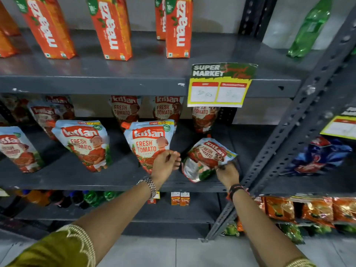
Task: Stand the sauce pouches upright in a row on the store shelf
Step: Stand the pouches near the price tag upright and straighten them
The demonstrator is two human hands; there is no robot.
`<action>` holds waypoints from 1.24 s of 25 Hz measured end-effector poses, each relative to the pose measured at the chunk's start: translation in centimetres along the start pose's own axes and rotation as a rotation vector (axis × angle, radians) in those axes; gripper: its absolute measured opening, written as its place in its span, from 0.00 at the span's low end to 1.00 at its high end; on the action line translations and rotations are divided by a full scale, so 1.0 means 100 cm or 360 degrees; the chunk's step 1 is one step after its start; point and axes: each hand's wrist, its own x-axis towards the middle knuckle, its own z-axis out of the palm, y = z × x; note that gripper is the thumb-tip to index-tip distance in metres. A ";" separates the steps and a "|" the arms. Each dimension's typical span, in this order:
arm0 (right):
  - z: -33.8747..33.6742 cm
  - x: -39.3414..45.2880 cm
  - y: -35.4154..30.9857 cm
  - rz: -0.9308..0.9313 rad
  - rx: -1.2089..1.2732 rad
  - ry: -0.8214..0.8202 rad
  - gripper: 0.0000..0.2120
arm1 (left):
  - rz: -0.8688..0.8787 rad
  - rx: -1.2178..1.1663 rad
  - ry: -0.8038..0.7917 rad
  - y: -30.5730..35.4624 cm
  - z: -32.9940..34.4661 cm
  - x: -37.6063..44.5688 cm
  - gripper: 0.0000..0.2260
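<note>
Grey metal shelving fills the view, seen from above by a person reaching in with both bare arms. On the middle shelf (115, 178), tomato sauce pouches stand in a loose front row, with more pouches behind them near the back wall.

The left hand (166, 164), with a metal watch (151, 185) on its wrist, rests against the lower right corner of an upright pouch (149, 143) near the middle of the shelf's front edge. Its fingers are curled loosely; whether they actually pinch the pouch cannot be told.

The right hand (227, 173), wearing a dark wristband (236, 189), grips the lower edge of a tilted pouch (208, 158), fingers closed on it. This pouch leans over to the right, its top pointing toward the back right of the shelf and its silver base turned toward the front edge. It sits just beside the upright pouch, close to the shelf's right upright post (289, 135).

Two more front-row pouches stand to the left: one (84, 145) left of centre and one (18, 149) at the left edge of the view.

A yellow price tag (219, 87) hangs from the front edge of the upper shelf, where orange juice cartons (178, 27) stand. A green bottle (310, 27) leans at the upper right.
</note>
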 end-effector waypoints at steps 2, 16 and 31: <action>0.010 0.002 -0.004 0.0287 0.0354 -0.0131 0.15 | 0.0112 0.0165 -0.0004 0.006 0.017 0.016 0.07; 0.014 0.011 0.008 0.0554 0.0998 0.0126 0.09 | -0.0394 0.0014 -0.0271 0.006 0.055 0.043 0.16; 0.014 0.010 -0.017 -0.0370 0.0854 -0.0137 0.15 | 0.0043 0.0049 0.0267 -0.004 0.037 0.026 0.16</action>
